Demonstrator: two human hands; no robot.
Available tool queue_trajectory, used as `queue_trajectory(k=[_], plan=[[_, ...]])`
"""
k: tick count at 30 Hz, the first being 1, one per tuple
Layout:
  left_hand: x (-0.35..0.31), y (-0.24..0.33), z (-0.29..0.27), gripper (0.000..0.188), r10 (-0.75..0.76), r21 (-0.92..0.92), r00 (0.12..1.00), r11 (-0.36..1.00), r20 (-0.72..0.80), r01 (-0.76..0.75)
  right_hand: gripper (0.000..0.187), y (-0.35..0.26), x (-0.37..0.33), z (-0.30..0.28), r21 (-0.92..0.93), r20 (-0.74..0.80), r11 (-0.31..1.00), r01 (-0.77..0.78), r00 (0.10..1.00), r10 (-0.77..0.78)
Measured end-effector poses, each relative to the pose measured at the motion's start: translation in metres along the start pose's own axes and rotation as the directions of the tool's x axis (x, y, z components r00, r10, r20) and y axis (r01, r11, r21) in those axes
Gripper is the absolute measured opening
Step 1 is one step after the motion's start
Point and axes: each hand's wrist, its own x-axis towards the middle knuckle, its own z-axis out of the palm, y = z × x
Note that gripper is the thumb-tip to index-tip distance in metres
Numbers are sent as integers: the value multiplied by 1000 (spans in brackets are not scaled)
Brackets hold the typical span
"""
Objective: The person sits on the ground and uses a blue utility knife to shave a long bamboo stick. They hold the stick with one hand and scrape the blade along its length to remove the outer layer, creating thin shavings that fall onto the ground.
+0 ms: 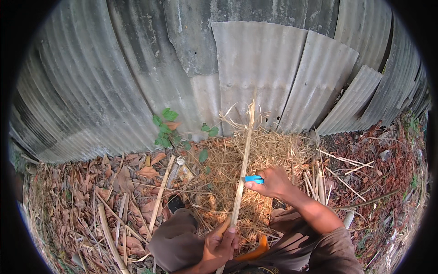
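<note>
A long pale strip of split bamboo (245,155) runs from my lap up toward the metal wall, with thin curled shavings hanging at its far end. My left hand (220,244) is closed round its near part. My right hand (273,181) grips a blue-handled cutter knife (254,179) against the strip's right side, about halfway along. The blade itself is too small to make out. Beneath the strip lies a heap of straw-coloured shavings (278,148), between my bent legs.
Overlapping grey corrugated sheets (260,55) form a wall ahead. Dry brown leaves and loose sticks (159,196) cover the ground at left. Several pale split strips (319,182) lie at right. A green plant (165,130) grows by the wall. Something orange (258,249) shows near my lap.
</note>
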Motion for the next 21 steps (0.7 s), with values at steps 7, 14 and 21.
queue_trajectory(k=[7, 14, 21], plan=[[-8, 5, 6, 46, -69, 30, 998, 997, 7, 69, 77, 29, 24, -3, -41, -176, 999, -20, 984, 13], [-5, -2, 13, 47, -67, 74, 994, 995, 83, 61, 84, 90, 59, -1, -15, -174, 967, -256, 953, 249], [6, -13, 9, 49, -18, -100, 997, 995, 78, 25, 82, 92, 61, 1, 584, 123, 756, -295, 953, 276]])
